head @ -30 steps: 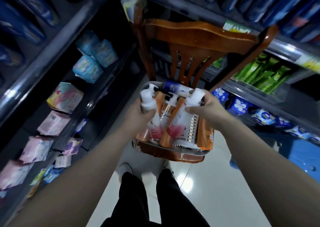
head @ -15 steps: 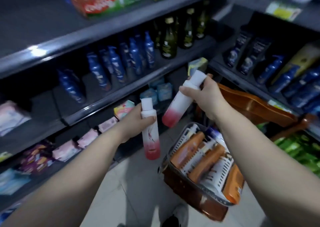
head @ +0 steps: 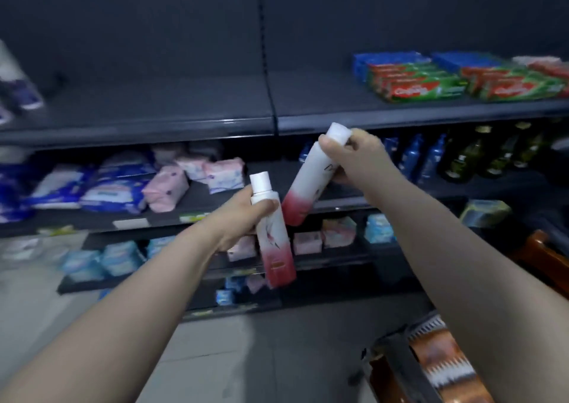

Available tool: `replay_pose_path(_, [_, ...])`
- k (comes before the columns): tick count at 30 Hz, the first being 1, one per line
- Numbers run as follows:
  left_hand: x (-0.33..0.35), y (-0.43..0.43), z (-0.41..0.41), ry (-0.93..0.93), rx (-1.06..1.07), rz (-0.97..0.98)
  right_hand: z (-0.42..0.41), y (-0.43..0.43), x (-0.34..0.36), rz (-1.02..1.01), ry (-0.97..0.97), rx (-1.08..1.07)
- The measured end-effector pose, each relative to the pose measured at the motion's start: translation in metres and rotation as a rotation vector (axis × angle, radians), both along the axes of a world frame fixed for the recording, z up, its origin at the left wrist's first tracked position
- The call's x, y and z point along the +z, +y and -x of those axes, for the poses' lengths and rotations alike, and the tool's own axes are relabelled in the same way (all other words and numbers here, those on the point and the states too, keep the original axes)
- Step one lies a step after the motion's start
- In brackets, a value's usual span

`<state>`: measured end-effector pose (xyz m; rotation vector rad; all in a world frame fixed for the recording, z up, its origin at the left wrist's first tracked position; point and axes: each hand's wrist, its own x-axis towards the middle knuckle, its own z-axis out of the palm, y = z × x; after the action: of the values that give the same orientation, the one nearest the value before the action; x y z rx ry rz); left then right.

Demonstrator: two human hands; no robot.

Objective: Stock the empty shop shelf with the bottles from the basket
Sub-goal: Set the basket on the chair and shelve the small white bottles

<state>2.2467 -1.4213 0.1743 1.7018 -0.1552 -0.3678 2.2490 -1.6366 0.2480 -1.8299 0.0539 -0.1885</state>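
Note:
My left hand (head: pixel 243 218) grips a white bottle with a red base (head: pixel 275 242) near its neck, held almost upright. My right hand (head: pixel 354 156) holds a second white-and-red bottle (head: pixel 303 187) by its capped top, tilted so its red base points down-left. Both bottles hang in the air in front of the shelves, their bases close together. Above them runs a bare dark shelf (head: pixel 160 104). The basket (head: pixel 397 362) with orange bottles (head: pixel 443 365) shows at the bottom right, partly behind my right forearm.
Toothpaste boxes (head: pixel 431 85) lie on the right part of the upper shelf. Pink and blue packets (head: pixel 129 187) fill the lower shelves, with blue and dark green bottles (head: pixel 462 156) to the right. A brown wooden chair (head: pixel 542 258) edges in at right. Grey floor lies below.
The view has swung up and left to face the shelves. Both hands lifted their bottles from the basket and carried them higher, towards the bare shelf. The basket has slid to the bottom right.

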Motion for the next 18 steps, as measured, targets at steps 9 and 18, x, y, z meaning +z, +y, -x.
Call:
replay_pose_path(9, [0.029,0.194,0.043,-0.025,0.153,-0.072,-0.015,0.211,0.037,0.163,-0.232,0.248])
replay_pose_path(18, [0.062,0.334,0.053,-0.118,0.426,-0.12,-0.045,0.351,0.048,0.274,-0.319,0.286])
